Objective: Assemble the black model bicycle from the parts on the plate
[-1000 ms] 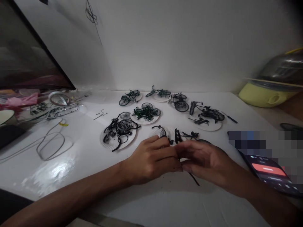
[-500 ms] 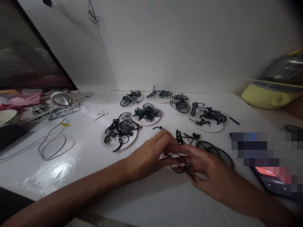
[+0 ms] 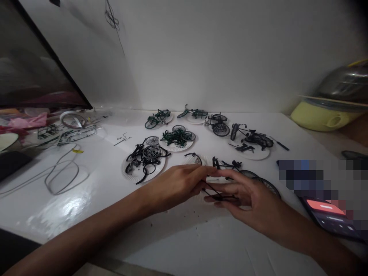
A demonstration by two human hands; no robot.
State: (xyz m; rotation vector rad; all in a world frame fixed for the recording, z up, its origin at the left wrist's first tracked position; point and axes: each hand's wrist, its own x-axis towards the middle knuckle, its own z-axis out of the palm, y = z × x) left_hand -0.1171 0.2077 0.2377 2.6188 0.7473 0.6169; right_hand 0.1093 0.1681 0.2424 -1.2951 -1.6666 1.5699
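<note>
A thin black ring-shaped model bicycle part (image 3: 220,197) is held between my hands, seen almost edge-on. My left hand (image 3: 178,186) has its fingers closed at the upper end of this part; its thumb is mostly hidden. My right hand (image 3: 254,195) curls round the lower side, thumb and fingers on the part, its index fingertip meeting my left fingers. Just behind my hands lies a black model bicycle frame (image 3: 228,165) with spoked wheels, partly covered by my right hand. A paper plate (image 3: 205,159) with a curved black piece (image 3: 193,155) is beyond my left fingers.
Another plate (image 3: 125,174) holds loose black bicycle parts. Several green and black model bicycles (image 3: 159,118) stand or lie farther back. A screwdriver (image 3: 283,145), a phone (image 3: 330,220) and a yellow pot (image 3: 313,117) are at right. A looped cable (image 3: 61,176) and a monitor (image 3: 34,57) are at left.
The ring-shaped part has turned from facing me to nearly edge-on between my hands. My left hand has moved slightly down, uncovering the curved black piece on the plate.
</note>
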